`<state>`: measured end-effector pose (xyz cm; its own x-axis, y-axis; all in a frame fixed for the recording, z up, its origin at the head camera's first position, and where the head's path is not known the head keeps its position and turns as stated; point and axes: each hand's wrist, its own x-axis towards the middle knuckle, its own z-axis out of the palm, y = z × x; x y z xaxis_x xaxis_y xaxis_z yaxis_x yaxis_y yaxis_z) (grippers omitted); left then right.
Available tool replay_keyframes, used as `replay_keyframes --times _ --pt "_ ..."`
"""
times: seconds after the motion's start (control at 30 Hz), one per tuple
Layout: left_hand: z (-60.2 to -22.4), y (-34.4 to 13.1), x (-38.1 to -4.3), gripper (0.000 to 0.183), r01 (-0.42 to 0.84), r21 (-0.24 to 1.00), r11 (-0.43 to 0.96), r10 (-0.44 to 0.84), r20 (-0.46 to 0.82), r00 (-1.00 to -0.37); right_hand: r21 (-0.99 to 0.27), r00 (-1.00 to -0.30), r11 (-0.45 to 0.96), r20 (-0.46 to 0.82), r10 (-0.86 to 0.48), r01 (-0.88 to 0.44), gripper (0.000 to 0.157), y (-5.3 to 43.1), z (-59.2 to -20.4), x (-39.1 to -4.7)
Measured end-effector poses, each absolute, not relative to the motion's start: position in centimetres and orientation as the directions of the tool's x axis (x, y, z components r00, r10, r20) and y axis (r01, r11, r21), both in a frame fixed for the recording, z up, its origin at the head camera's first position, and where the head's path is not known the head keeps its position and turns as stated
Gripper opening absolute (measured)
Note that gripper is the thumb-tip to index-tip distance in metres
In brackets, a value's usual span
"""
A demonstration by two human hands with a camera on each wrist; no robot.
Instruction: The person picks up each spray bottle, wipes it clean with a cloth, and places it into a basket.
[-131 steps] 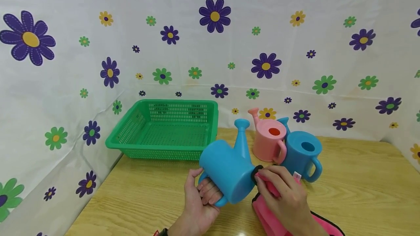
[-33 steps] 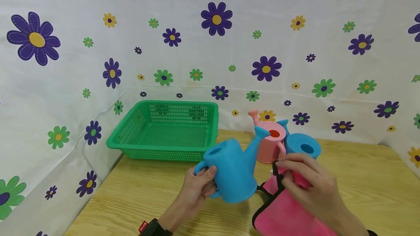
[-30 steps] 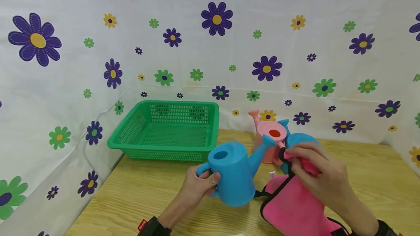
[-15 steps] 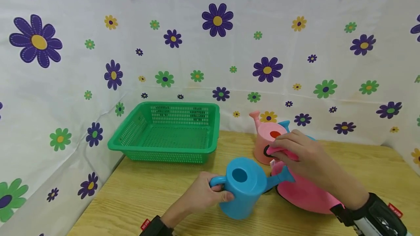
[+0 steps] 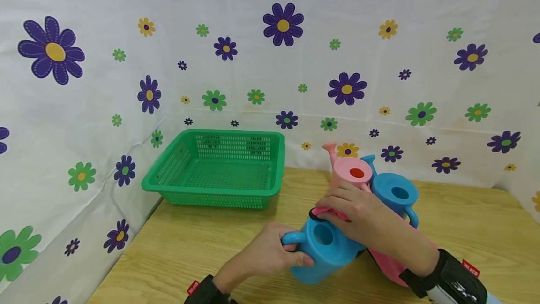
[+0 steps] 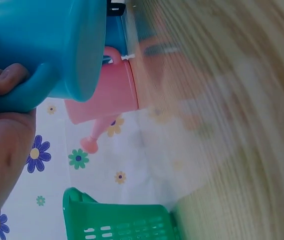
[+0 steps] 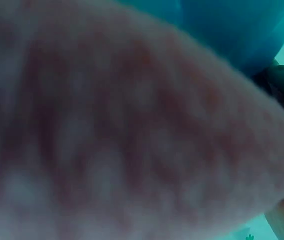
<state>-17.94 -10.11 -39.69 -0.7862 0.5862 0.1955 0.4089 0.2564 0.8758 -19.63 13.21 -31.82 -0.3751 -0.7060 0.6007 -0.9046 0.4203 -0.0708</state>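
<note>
One blue can (image 5: 326, 257) is up off the table (image 5: 185, 247), between your left hand (image 5: 274, 250) and right hand (image 5: 358, 212).
From the left: the green basket (image 5: 215, 199) sits toward the back, your left hand grips the can's handle, and the pink can (image 5: 340, 178) stands behind, upright. Your right hand pinches the pink cloth (image 5: 390, 266) at the blue can's top edge; more cloth shows under your forearm. The other blue can (image 5: 383, 187) stands just right of the pink one.
</note>
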Motion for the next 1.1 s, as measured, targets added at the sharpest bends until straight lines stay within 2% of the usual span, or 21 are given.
replay_keyframes --times 0.33,0.5,0.73,0.83,0.97,1.1 --pt "-39.4 -9.8 -17.5 0.051 0.39 0.88 0.272 0.578 0.174 -0.798 -0.185 -0.48 0.452 0.496 -0.724 -0.873 0.027 13.0 -32.2 -18.6" --pt "-38.0 -9.8 -16.7 0.051 0.391 0.889 0.237 0.59 0.188 -0.785 -0.193 -0.476 0.439 0.466 -0.746 -0.877 0.024 12.9 -32.1 -17.9" --pt "-37.3 -9.9 -16.5 0.05 0.381 0.897 0.225 0.592 0.185 -0.785 -0.27 -0.492 0.414 0.396 -0.775 -0.869 0.022 13.0 -31.8 -17.0" --pt "-37.5 -10.0 -16.6 0.048 0.383 0.896 0.226 0.589 0.187 -0.786 -0.275 -0.485 0.405 0.374 -0.79 -0.872 0.023 13.1 -31.7 -16.7" --pt "-38.2 -10.1 -16.8 0.037 0.381 0.896 0.227 0.582 0.189 -0.791 -0.275 -0.478 0.399 0.356 -0.803 -0.875 0.023 13.2 -31.8 -16.4" --pt "-39.6 -10.2 -17.5 0.039 0.384 0.891 0.242 0.585 0.181 -0.791 -0.265 -0.457 0.381 0.365 -0.811 -0.886 0.022 13.4 -31.9 -16.4"
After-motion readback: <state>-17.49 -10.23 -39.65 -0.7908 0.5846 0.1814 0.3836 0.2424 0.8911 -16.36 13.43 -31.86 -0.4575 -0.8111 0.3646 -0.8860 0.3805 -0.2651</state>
